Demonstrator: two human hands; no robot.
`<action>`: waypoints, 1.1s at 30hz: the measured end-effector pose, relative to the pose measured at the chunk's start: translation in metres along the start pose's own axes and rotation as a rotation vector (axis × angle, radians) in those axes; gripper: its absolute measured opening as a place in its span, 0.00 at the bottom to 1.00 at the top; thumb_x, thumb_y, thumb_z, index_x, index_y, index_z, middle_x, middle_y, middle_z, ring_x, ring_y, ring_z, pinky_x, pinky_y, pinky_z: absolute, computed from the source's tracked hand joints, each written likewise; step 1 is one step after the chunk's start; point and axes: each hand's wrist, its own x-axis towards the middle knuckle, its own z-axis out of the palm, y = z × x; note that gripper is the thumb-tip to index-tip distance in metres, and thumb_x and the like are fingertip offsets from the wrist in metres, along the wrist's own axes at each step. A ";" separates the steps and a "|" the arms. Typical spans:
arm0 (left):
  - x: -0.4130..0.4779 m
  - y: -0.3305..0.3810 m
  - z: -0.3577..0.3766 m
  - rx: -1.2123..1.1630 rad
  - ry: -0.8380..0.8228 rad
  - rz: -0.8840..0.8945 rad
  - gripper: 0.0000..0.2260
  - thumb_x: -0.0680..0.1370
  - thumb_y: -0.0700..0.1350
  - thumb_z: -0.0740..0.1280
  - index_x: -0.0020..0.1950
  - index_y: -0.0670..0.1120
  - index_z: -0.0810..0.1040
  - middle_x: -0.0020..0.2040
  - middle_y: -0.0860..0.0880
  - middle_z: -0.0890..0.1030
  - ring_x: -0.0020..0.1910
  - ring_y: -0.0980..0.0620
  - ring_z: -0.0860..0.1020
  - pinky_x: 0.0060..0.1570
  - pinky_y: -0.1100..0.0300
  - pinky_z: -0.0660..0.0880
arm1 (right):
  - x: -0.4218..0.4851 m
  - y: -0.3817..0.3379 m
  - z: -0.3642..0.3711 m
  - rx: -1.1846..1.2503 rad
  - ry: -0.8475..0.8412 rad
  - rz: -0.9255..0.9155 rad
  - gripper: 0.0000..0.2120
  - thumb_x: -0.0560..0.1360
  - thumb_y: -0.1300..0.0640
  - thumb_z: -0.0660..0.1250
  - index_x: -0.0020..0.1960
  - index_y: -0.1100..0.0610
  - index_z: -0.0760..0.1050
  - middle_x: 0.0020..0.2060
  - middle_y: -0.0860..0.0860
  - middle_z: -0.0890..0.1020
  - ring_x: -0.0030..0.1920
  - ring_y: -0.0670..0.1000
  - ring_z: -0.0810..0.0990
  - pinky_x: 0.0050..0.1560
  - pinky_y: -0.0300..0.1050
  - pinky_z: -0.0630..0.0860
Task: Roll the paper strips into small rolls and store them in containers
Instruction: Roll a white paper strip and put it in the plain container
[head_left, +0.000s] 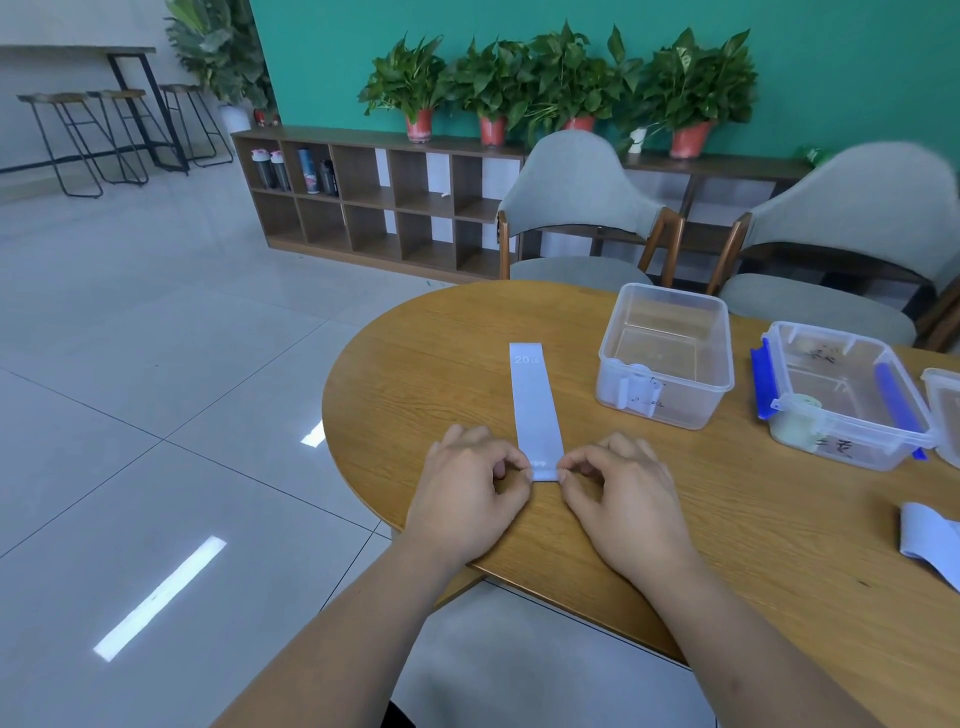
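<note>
The strip (535, 405) lies flat on the table (415, 364) in front of the person. Its long axis runs away from the body, and the far end leans slightly to the left. The near end is turned up into a narrow fold at the start of a roll.

The left hand (467, 493) pinches the left corner of that fold between thumb and forefinger. The right hand (623, 493) pinches the right corner the same way. The other fingers of both hands are curled in, and the two hands sit close together with only the strip's width between them.

Near the far end of the strip is white print, "20", followed by smaller letters that look like "LB".

To the right of the strip and apart from it stands an open clear tub (685, 410). A white tab on its front wall bears dark handwriting too scrawled to read. Further right is a box (852, 447) with blue clips (761, 379), and it also has handwritten marks on its front that I cannot make out.

Another clear container (945, 410) is cut off by the right edge. A second pale strip (930, 540) lies loosely bent at the right edge, nearer the person.
</note>
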 end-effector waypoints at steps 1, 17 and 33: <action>0.000 0.001 0.000 0.009 -0.002 -0.001 0.05 0.75 0.55 0.71 0.50 0.60 0.84 0.39 0.59 0.74 0.47 0.58 0.70 0.52 0.56 0.71 | 0.000 0.000 0.000 -0.002 -0.002 0.003 0.05 0.74 0.46 0.74 0.50 0.40 0.82 0.42 0.39 0.75 0.48 0.45 0.73 0.50 0.52 0.75; -0.001 -0.001 -0.001 0.002 0.000 -0.020 0.04 0.77 0.57 0.71 0.48 0.61 0.85 0.40 0.60 0.77 0.50 0.59 0.70 0.53 0.55 0.69 | 0.001 0.000 -0.001 0.011 -0.033 0.021 0.01 0.75 0.46 0.72 0.46 0.41 0.82 0.43 0.37 0.76 0.50 0.45 0.73 0.53 0.53 0.75; 0.004 0.005 0.000 -0.022 -0.026 -0.030 0.02 0.79 0.50 0.73 0.49 0.57 0.85 0.44 0.61 0.82 0.51 0.57 0.72 0.54 0.57 0.73 | 0.000 -0.005 -0.002 -0.040 0.007 -0.081 0.01 0.78 0.49 0.71 0.50 0.43 0.82 0.40 0.40 0.78 0.47 0.47 0.76 0.48 0.52 0.76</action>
